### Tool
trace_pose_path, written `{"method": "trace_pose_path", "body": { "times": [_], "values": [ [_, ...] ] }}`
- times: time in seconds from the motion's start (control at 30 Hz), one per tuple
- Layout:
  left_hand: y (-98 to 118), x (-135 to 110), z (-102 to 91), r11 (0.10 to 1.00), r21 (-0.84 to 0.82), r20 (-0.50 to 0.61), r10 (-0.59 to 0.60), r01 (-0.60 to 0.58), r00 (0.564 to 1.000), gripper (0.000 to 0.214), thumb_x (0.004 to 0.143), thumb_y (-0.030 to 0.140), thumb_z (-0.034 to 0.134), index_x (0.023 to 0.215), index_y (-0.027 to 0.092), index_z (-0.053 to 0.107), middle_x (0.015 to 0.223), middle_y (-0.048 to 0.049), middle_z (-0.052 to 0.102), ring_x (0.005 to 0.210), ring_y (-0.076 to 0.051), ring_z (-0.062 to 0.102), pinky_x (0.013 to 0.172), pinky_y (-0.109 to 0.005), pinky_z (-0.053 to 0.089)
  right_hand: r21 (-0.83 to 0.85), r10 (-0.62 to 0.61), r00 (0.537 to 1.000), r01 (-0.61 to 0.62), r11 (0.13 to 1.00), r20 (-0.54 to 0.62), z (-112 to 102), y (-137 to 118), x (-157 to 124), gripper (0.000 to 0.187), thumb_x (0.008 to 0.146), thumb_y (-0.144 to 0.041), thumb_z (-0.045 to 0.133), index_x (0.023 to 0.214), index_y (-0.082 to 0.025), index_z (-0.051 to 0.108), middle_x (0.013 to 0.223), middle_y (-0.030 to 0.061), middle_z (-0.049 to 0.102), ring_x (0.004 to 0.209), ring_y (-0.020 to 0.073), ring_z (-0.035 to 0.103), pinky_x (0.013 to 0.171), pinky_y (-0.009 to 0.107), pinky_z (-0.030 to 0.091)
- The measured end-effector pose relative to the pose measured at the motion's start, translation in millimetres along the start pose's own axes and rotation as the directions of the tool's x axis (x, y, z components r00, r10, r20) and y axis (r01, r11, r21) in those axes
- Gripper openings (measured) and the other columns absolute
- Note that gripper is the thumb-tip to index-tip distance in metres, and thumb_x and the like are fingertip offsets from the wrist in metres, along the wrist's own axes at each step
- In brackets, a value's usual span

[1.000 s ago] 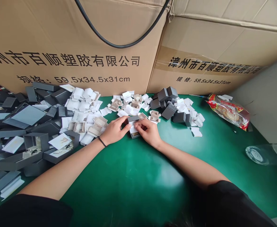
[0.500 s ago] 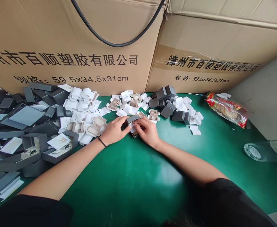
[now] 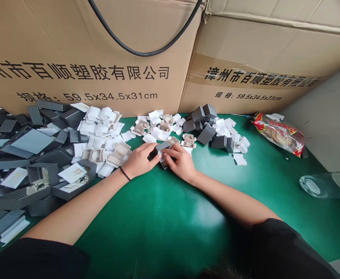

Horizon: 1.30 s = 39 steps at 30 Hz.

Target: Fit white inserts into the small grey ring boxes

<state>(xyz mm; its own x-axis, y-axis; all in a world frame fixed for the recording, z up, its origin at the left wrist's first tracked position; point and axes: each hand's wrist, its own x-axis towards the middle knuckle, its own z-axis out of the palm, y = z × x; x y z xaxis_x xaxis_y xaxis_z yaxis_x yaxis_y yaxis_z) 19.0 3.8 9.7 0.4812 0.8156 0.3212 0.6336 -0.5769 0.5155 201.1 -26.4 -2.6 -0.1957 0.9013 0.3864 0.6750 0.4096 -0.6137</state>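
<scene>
A small dark grey box (image 3: 162, 146) with its lid raised stands between my hands on the green table. My left hand (image 3: 141, 159) grips its left side, fingers behind the lid and thumb at the front. My right hand (image 3: 181, 161) is closed at the box's right side, thumb and index finger at the opening over something white inside. What the right fingers pinch, if anything, is hidden. White folded card inserts (image 3: 158, 133) lie just behind the box. More card inserts (image 3: 119, 154) are heaped beside my left hand.
Many dark boxes (image 3: 27, 143) are piled at the left, some open. A smaller pile of dark boxes (image 3: 205, 120) stands at the back right. Large cartons (image 3: 129, 31) line the back. A snack packet (image 3: 280, 133) and a lying clear glass (image 3: 318, 186) are at the right.
My right index finger has stretched and shifted slightly left, over the box's opening. My left hand stays on the box.
</scene>
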Motion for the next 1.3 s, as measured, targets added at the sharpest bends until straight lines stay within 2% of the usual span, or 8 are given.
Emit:
{"method": "trace_pose_path", "body": {
  "times": [0.2,0.33,0.47,0.57,0.73,1.03,1.3],
  "values": [
    [0.6,0.2,0.2,0.998,0.045,0.013,-0.049,0.048,0.999,0.032,0.085,0.034,0.047,0.111,0.015,0.054,0.1,-0.009,0.064,0.092,-0.022,0.063,0.077,-0.031,0.051,0.03,0.017,0.999,-0.018,0.999,0.031,-1.2,-0.1,1.4,0.028,0.09,-0.028,0.048,0.107,-0.023,0.069,0.081,0.0041,0.056,0.075,0.0138,0.056,0.067,0.026,0.049],
    [1.0,0.5,0.4,0.998,0.033,0.007,-0.055,0.055,0.998,0.033,0.086,0.033,0.047,0.114,0.016,0.053,0.104,-0.0087,0.064,0.093,-0.021,0.063,0.081,-0.031,0.05,0.043,-0.015,1.0,0.016,0.999,-0.024,-2.3,-0.6,0.2,0.028,0.091,-0.031,0.046,0.104,-0.022,0.07,0.078,0.0045,0.055,0.074,0.0145,0.055,0.066,0.027,0.047],
    [2.1,0.6,-0.7,0.997,0.023,0.008,-0.074,0.074,0.997,0.033,0.086,0.033,0.048,0.113,0.016,0.054,0.105,-0.0089,0.064,0.094,-0.022,0.062,0.081,-0.031,0.05,-0.01,-0.083,0.994,0.082,0.997,-0.072,-4.4,-0.8,-0.8,0.036,0.091,-0.035,0.045,0.075,-0.02,0.072,0.069,0.0045,0.052,0.069,0.015,0.049,0.064,0.028,0.043],
    [2.2,0.8,-1.1,0.996,0.014,0.005,-0.084,0.084,0.996,0.033,0.085,0.032,0.048,0.113,0.016,0.054,0.105,-0.0088,0.064,0.094,-0.022,0.062,0.08,-0.031,0.05,-0.079,-0.126,0.992,0.123,0.989,-0.028,-4.1,0.2,-0.5,0.044,0.092,-0.038,0.044,0.062,-0.018,0.069,0.066,0.0047,0.05,0.067,0.0149,0.046,0.061,0.028,0.039],
    [1.1,0.9,-0.6,0.995,0.01,0.002,-0.101,0.101,0.995,0.033,0.084,0.032,0.048,0.113,0.016,0.054,0.104,-0.0084,0.065,0.092,-0.021,0.063,0.081,-0.031,0.05,-0.185,-0.145,0.988,0.153,0.971,0.055,-1.5,2.3,0.2,0.043,0.093,-0.04,0.042,0.069,-0.021,0.072,0.069,0.0052,0.052,0.07,0.0156,0.046,0.062,0.029,0.036],
    [0.9,1.2,-0.3,0.995,0.019,-0.004,-0.098,0.098,0.995,0.032,0.085,0.033,0.046,0.112,0.017,0.054,0.101,-0.0072,0.065,0.085,-0.019,0.063,0.076,-0.029,0.05,-0.247,-0.14,0.99,0.144,0.958,0.037,-3.0,2.9,-1.9,0.042,0.094,-0.038,0.042,0.069,-0.022,0.071,0.069,0.0052,0.054,0.07,0.0157,0.047,0.062,0.029,0.034],
    [1.6,1.4,-0.9,0.993,0.036,0.001,-0.112,0.112,0.994,0.023,0.084,0.033,0.049,0.101,0.018,0.055,0.083,-0.0033,0.062,0.07,-0.017,0.06,0.066,-0.027,0.047,-0.323,-0.167,0.982,0.186,0.928,0.086,-2.6,2.4,-1.6,0.039,0.094,-0.039,0.041,0.076,-0.022,0.072,0.072,0.0059,0.055,0.073,0.0165,0.046,0.064,0.03,0.033]
  ]
}}
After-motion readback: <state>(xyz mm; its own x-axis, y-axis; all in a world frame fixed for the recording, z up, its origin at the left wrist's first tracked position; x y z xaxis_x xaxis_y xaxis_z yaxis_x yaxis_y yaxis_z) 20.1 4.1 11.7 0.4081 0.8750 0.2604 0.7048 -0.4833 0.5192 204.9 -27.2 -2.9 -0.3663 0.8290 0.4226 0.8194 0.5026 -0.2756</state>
